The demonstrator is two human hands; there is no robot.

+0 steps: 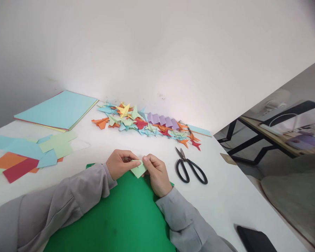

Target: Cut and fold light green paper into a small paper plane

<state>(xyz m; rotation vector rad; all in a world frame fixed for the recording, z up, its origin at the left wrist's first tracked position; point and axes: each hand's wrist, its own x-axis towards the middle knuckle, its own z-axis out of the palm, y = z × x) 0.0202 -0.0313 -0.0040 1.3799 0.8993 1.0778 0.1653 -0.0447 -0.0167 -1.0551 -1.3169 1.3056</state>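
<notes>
My left hand (120,163) and my right hand (156,174) meet above the far edge of a green sheet (126,217). Both pinch a small pale green folded paper (138,170) between thumb and fingers. Each hand's fingers are closed on the paper, one on each side. Grey sleeves cover both forearms.
Black scissors (190,167) lie just right of my hands. A row of several folded coloured paper shapes (147,124) runs along the wall. A stack of light blue sheets (58,110) sits far left, cut paper scraps (26,154) in front of it. A dark object (254,239) lies near the table's right edge.
</notes>
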